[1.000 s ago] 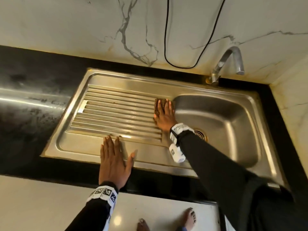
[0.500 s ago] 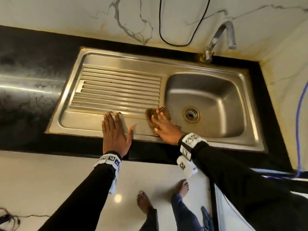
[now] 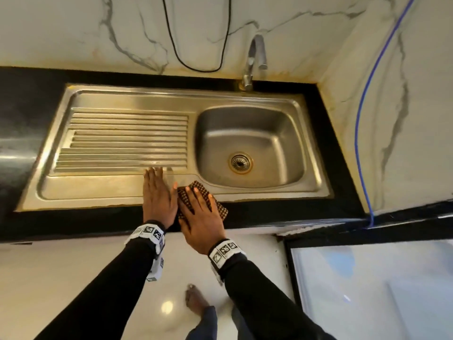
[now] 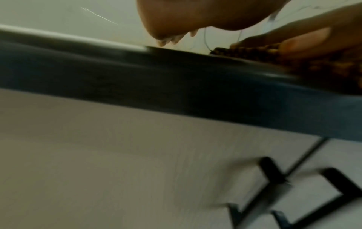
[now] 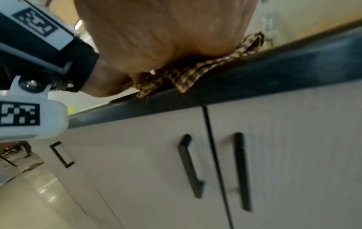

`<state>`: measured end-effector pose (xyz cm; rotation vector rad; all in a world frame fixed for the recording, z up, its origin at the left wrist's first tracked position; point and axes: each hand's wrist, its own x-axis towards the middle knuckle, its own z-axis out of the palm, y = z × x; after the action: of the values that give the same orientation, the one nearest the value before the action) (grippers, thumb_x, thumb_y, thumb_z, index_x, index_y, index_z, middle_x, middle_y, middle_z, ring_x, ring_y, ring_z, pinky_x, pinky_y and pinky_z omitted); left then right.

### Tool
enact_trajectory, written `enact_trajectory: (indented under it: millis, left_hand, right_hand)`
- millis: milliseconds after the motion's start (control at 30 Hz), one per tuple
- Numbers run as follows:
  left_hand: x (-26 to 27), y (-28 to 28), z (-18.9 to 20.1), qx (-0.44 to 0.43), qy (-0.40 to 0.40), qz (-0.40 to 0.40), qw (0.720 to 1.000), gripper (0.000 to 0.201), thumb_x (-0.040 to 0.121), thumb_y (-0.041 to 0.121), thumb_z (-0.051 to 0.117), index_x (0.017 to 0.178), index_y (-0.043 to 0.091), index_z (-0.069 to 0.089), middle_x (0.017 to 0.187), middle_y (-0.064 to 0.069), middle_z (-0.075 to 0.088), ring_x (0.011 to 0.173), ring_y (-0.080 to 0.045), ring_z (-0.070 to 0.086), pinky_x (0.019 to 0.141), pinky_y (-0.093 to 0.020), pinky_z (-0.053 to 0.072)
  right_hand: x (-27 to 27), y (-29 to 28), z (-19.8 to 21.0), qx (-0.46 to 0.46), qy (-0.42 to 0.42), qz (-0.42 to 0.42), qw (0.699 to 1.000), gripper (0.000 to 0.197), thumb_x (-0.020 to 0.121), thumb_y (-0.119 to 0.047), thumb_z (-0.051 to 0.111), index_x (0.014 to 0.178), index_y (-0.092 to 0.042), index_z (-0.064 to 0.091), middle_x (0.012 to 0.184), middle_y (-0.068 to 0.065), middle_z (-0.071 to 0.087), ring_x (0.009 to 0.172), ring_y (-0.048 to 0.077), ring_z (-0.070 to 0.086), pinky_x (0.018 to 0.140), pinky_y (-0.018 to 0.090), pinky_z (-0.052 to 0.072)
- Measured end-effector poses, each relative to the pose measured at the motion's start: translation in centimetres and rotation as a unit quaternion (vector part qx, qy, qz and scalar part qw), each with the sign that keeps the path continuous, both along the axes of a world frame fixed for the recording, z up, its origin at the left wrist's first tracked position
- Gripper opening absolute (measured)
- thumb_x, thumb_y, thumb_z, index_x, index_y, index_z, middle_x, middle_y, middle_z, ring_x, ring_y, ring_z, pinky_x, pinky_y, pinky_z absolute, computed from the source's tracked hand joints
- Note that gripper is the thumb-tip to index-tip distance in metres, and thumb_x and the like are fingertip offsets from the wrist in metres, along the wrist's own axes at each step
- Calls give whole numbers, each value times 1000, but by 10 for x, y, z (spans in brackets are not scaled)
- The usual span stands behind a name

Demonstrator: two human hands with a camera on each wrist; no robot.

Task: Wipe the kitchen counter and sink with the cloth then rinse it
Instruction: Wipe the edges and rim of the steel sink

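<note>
Right hand [image 3: 199, 212] flat, fingers straight, pressing cloth [image 3: 221, 209] at worktop [image 3: 282, 212] front edge; left hand [image 3: 158, 192] flat on sink [image 3: 98, 190] rim. Risk: cloth overhangs, could slip off edge.

Head looks down on sink [image 3: 171, 133]; wrists low, seemingly sharing counter edge [image 5: 254, 74]

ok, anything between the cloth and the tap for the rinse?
Nothing visible. The cloth lies under the right hand on the sink's front rim and counter edge; the basin up to the tap holds only its drain. The left hand lies flat beside it, off that path.
</note>
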<state>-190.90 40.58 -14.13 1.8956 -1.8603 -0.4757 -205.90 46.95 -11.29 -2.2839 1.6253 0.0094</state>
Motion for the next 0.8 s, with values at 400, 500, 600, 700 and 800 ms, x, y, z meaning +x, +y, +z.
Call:
enact_trajectory:
  millis: [400, 500, 600, 700, 800]
  left_hand:
    - [-129, 14, -12, 35, -83, -128, 988, 83, 105, 61, 35, 164, 10, 7, 170, -21, -1, 159, -33, -5, 129, -48, 12]
    - [-129, 15, -12, 31, -84, -119, 989, 85, 103, 62, 39, 163, 10, 9, 171, -21, 1, 159, -32, -5, 129, -47, 12]
    - [-132, 13, -13, 36, -84, -119, 989, 84, 103, 63, 36, 164, 11, 9, 171, -19, 0, 160, -30, -6, 129, -47, 12]
    - [-131, 12, -14, 36, -81, -112, 990, 82, 103, 61, 31, 163, 10, 10, 172, -17, 0, 160, -28, -6, 129, -46, 12]
    - [-129, 14, -15, 37, -46, -103, 993, 77, 104, 52, 37, 163, 11, 12, 173, -13, 1, 160, -24, -6, 130, -46, 14]
  right_hand:
    - [-378, 25, -1, 5, 107, -351, 930, 82, 89, -80, 9, 160, -38, 9, 170, 0, 2, 156, 22, 0, 123, 57, 15]
    - [-357, 19, -5, -10, 92, -396, 914, 77, 92, -75, 8, 160, -39, 9, 170, 3, 8, 156, 26, 6, 121, 59, 19]
    - [-300, 23, -6, -34, 74, -371, 925, 73, 95, -71, 12, 160, -37, 14, 169, 7, 12, 156, 29, 9, 120, 59, 20]
    - [-218, 33, -9, -56, 34, -251, 966, 68, 100, -59, 26, 161, -37, 3, 169, 4, -2, 156, 27, -5, 123, 56, 7]
    - [-152, 31, -11, -60, -20, -113, 992, 71, 99, -36, 40, 161, -33, 7, 170, 2, 1, 157, 25, -6, 125, 54, 8]
